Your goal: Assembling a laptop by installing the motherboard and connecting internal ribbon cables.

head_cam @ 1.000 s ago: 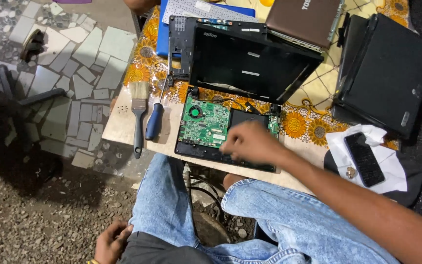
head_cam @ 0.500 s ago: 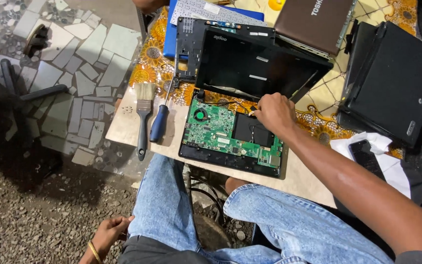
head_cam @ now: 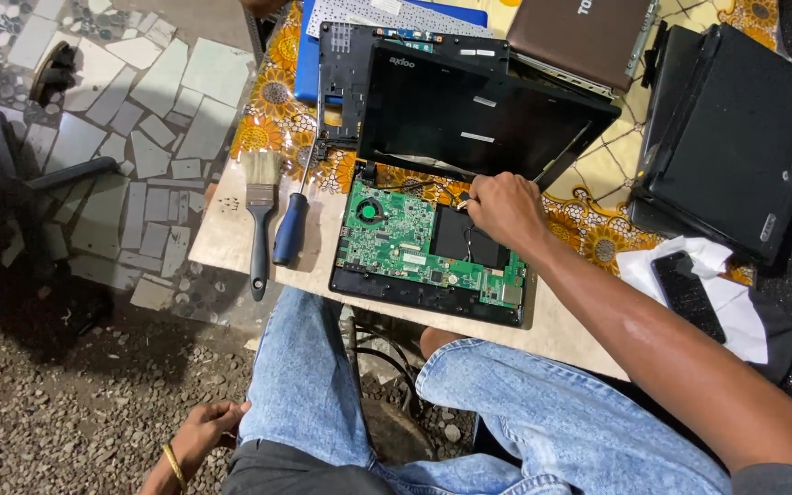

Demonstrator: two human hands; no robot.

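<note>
- Right hand [head_cam: 506, 209] reaches over the opened laptop base [head_cam: 428, 298], fingers curled and pinched at the top edge of the green circuit board [head_cam: 396, 240], close to the hinge; whether something small is gripped between the fingertips cannot be told.
- Left hand [head_cam: 205, 429] hangs low beside the left thigh in blue jeans, off the desk [head_cam: 231, 234], loosely curled and holding nothing; a gold bangle [head_cam: 174, 466] sits on its wrist.
- The laptop base lies at the near edge of the desk, with a small round fan [head_cam: 369, 212] at the board's upper left and a dark square panel [head_cam: 465, 240] just under the right hand.
- The black screen lid [head_cam: 478, 115] stands tilted behind the base.
- A paintbrush [head_cam: 260, 215] and a blue-handled screwdriver [head_cam: 291, 225] lie side by side left of the base.
- A brown closed laptop [head_cam: 584, 37] and a black closed laptop [head_cam: 735, 137] rest farther back and to the right.
- A dark phone [head_cam: 687, 293] lies on white cloth [head_cam: 735, 316] at the right.
</note>
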